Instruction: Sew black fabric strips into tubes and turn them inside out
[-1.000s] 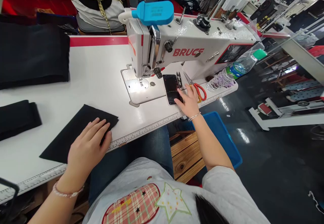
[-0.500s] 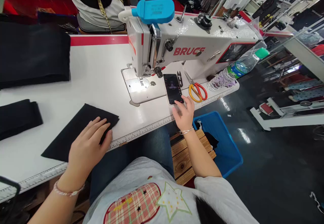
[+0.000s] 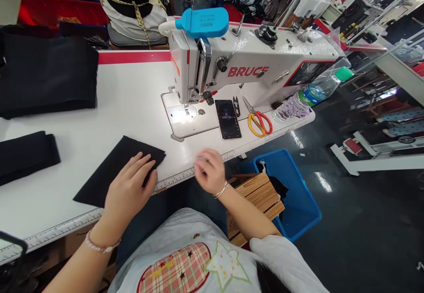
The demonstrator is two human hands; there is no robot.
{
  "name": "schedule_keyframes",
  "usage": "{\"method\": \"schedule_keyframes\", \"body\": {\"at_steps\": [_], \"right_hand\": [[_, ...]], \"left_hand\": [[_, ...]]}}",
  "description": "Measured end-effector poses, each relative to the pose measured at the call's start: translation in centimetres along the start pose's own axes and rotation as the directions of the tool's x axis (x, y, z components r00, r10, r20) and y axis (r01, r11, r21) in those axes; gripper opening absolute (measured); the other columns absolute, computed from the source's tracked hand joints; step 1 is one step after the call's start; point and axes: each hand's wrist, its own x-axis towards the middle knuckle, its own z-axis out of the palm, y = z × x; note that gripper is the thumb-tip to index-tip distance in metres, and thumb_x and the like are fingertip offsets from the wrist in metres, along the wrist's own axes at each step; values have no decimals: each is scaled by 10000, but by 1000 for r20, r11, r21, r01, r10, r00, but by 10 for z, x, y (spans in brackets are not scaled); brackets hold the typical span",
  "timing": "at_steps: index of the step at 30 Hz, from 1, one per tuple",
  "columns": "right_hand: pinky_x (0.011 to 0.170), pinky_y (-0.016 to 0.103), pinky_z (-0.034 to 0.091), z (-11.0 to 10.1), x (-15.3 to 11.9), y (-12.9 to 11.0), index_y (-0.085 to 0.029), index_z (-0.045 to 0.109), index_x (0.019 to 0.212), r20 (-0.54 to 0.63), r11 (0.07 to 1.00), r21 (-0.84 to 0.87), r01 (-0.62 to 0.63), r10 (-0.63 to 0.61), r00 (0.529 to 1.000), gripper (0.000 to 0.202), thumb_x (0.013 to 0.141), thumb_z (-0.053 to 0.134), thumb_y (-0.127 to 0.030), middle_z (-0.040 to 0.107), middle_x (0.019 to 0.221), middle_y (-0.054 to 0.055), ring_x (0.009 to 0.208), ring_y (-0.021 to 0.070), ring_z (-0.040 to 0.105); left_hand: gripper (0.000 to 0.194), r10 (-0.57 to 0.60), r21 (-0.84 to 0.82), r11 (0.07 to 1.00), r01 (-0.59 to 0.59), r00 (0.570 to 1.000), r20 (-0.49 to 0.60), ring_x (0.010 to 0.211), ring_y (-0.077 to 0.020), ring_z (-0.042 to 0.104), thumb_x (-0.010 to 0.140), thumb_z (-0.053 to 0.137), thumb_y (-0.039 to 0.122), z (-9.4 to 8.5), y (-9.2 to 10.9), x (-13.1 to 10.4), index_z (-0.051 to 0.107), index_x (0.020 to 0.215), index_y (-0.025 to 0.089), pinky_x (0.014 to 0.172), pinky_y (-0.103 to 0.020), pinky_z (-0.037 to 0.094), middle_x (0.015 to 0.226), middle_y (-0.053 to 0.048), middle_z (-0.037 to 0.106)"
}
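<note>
My left hand (image 3: 130,182) lies flat on a folded piece of black fabric (image 3: 109,169) at the table's front edge, fingers stretched over its right part. My right hand (image 3: 210,171) is over the front edge, right of the fabric and apart from it. Its fingers are loosely curled and a little blurred, and I see nothing in them. Beyond it a phone (image 3: 228,119) with a lit screen rests by the bed of the white sewing machine (image 3: 248,58). Thread snips (image 3: 236,106) and scissors (image 3: 256,118) with orange and red handles lie beside the phone.
Black fabric stacks (image 3: 49,76) and a smaller folded piece (image 3: 28,156) sit at the left. A plastic bottle (image 3: 309,94) leans at the table's right end. Below are a blue bin (image 3: 301,204) and a wooden slatted stool (image 3: 258,195). A ruler strip (image 3: 179,177) runs along the front edge.
My right hand has come off the phone and moved left toward the fabric. The black fabric under my left hand has slid slightly right. The view has shifted a little.
</note>
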Motion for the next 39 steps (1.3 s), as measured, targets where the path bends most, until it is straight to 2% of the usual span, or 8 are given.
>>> {"method": "schedule_keyframes", "body": {"at_steps": [7,13,18,25,28,32,36,39], "right_hand": [[917,371,512,30,-35,-28,-196,697,896,234,984,176,29,-70,970,96,848,614,-208,709,991,46,1071,205,575],[917,393,510,26,-48,-36,-196,696,887,247,970,242,-12,-50,968,94,850,610,-193,716,973,47,1049,202,589],[901,399,527,18,-60,-38,-187,689,929,247,950,310,-45,-34,968,134,812,631,-155,723,966,51,1045,210,599],[902,404,541,5,-56,-35,-179,682,963,221,939,295,-177,113,969,183,813,604,-109,718,971,62,1044,219,594],[920,409,530,4,-52,-36,-197,690,990,262,954,230,-194,131,956,201,833,590,-123,706,1028,65,1072,218,576],[950,421,506,9,-56,-38,-208,690,1062,296,974,147,-173,124,947,251,837,601,-143,680,1123,76,1147,232,536],[996,481,489,8,-66,-14,-243,687,1094,319,982,119,-149,104,942,281,824,636,-189,648,1213,75,1205,258,525],[994,530,488,-5,-60,30,-257,705,1025,197,974,-10,-226,223,955,207,830,645,-219,639,1207,91,1214,284,532]], "left_hand": [[405,73,130,987,-90,989,131,1276,-344,502,938,439,262,-5,25,21,635,1197,20,1078,-484,450,1283,-207,623],[471,73,197,972,-127,962,261,1186,-360,538,938,424,302,-17,34,28,617,1237,-7,1020,-494,471,1318,-228,595],[490,27,238,966,-97,960,279,1194,-375,536,946,411,342,-20,36,25,586,1298,50,959,-528,485,1378,-196,556],[524,4,129,991,-39,965,262,1477,-406,186,958,409,399,1,19,18,480,1421,163,1151,-622,262,1547,-171,351],[546,-79,109,993,54,968,237,1493,-415,102,965,401,385,13,26,19,411,1465,165,1160,-635,228,1606,-175,218],[519,-134,51,991,125,953,273,1493,-426,61,972,382,329,18,43,27,398,1471,187,1147,-672,215,1622,-162,176],[487,-131,28,991,129,943,305,1482,-441,120,976,359,286,13,57,34,437,1447,196,1125,-683,244,1604,-167,232],[473,-108,53,994,97,952,286,1460,-428,222,974,376,311,5,58,38,482,1418,187,1103,-636,318,1559,-174,334]]}}
